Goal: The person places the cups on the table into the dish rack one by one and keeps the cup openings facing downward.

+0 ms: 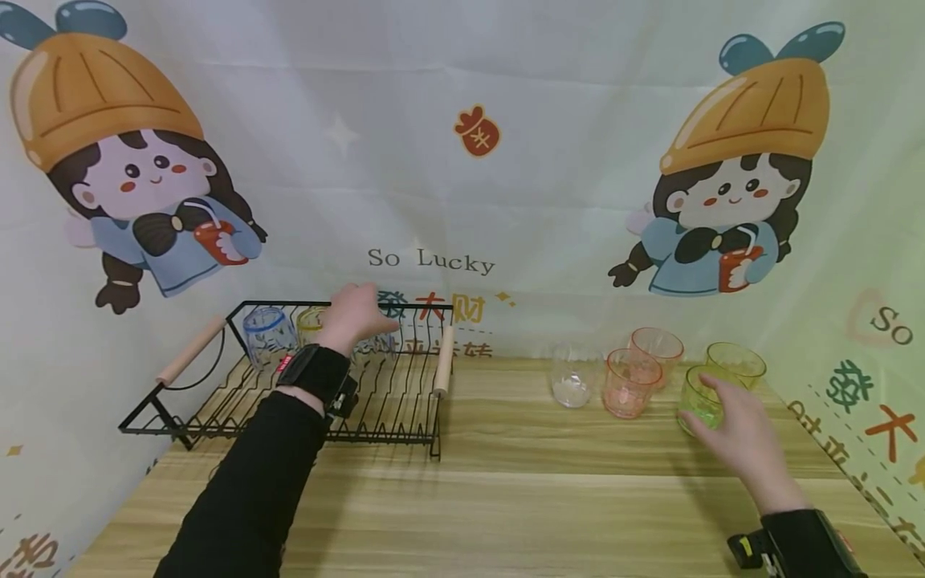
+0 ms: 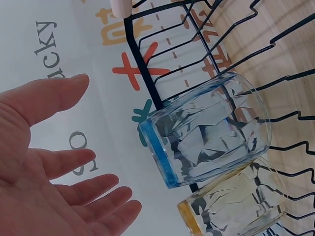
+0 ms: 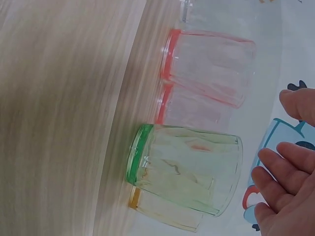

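Right of rack [image 1: 445, 360]: green glass [image 3: 187, 169], likely slick, breakable; best gripped mid-wall. Left hand [image 1: 354, 318], right hand [image 1: 743, 432]: fingers wide, empty.

The green tumbler [image 3: 189, 169] glints like faceted glass; the rack [image 1: 405, 441] looks smooth metal to me, its handle [image 1: 444, 361] matt wood; the tabletop [image 1: 542, 514], wood-grained; the backdrop [image 1: 564, 201], creased cloth.

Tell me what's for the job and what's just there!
Probably for the job:
left hand, right hand
black wire rack with wooden handles
inside it, two see-through blue tumblers and one yellow tumbler
outside it, green tumbler, second yellow tumbler, two red tumblers, colourless tumbler, all see-through

Just there:
pale cartoon-printed cloth
wood-grain table
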`<control>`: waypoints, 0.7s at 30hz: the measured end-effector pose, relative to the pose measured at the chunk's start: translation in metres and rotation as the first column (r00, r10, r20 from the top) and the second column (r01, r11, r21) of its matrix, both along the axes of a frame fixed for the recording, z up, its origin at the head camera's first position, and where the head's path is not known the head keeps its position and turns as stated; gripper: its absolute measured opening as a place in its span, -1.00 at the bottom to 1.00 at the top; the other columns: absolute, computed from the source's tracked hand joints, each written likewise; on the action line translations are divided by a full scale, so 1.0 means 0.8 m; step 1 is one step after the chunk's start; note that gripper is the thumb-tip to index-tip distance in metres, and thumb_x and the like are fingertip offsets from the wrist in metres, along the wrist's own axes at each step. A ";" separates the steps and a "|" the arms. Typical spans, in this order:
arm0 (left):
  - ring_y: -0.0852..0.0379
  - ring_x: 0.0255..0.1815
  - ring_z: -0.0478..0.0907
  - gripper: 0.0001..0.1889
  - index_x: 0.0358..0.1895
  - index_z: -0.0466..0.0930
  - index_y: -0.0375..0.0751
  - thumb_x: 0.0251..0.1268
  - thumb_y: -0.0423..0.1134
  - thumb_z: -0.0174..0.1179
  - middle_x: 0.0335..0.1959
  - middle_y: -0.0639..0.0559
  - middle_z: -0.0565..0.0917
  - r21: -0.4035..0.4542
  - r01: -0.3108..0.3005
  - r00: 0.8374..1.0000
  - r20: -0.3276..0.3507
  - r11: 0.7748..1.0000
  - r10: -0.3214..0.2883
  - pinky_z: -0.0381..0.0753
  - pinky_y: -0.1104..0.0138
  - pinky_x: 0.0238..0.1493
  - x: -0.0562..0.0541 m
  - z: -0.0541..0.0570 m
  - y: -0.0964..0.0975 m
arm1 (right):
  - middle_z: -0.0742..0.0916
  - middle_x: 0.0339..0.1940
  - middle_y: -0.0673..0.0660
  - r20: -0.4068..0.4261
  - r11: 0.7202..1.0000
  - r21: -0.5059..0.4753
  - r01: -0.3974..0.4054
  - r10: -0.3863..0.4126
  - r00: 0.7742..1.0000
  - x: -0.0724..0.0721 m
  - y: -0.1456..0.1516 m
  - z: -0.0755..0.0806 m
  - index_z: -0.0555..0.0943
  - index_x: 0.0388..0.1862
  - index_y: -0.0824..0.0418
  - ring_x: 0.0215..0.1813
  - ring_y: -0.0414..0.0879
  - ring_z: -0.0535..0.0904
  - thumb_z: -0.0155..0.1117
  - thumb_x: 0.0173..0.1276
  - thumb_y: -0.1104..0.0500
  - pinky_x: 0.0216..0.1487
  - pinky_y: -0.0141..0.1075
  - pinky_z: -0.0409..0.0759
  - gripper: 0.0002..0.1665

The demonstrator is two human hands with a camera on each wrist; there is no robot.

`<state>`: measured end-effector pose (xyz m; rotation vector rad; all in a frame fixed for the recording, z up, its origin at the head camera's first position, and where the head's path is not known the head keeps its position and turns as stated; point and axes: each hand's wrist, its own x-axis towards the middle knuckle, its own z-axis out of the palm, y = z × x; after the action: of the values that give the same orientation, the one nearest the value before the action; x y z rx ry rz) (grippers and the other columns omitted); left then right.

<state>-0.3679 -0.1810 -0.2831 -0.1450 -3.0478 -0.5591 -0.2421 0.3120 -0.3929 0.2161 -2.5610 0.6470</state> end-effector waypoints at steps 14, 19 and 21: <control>-0.41 0.46 0.05 -0.17 0.51 0.05 -0.45 0.36 -0.11 0.26 0.45 -0.50 0.15 0.076 0.054 0.999 -0.006 0.996 -0.054 0.17 -0.14 0.43 0.015 0.008 0.003 | 0.52 0.12 0.61 0.030 0.997 0.060 0.042 -0.043 0.999 -0.007 0.009 -0.006 0.36 0.28 0.60 0.11 0.53 0.39 0.42 0.23 0.25 0.12 0.36 0.35 -0.26; -0.40 0.45 0.09 -0.15 0.51 0.07 -0.44 0.33 -0.09 0.28 0.44 -0.48 0.18 0.078 0.060 0.998 -0.015 0.995 -0.059 0.21 -0.14 0.41 0.018 0.010 0.003 | 0.52 0.11 0.61 0.022 0.996 0.074 0.044 -0.046 0.999 -0.007 0.010 -0.007 0.37 0.27 0.61 0.10 0.53 0.39 0.41 0.23 0.25 0.11 0.34 0.36 -0.26; -0.40 0.43 0.12 -0.15 0.50 0.08 -0.44 0.32 -0.08 0.29 0.43 -0.48 0.20 0.065 0.067 0.997 -0.026 0.996 -0.066 0.24 -0.15 0.39 0.019 0.010 0.003 | 0.53 0.09 0.61 0.017 0.995 0.086 0.048 -0.049 0.999 -0.008 0.011 -0.008 0.38 0.26 0.61 0.09 0.53 0.40 0.41 0.22 0.25 0.10 0.34 0.37 -0.27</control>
<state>-0.3525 -0.1787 -0.2748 -0.2497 -3.0065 -0.6559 -0.2487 0.3207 -0.3991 0.1766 -2.6060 0.5243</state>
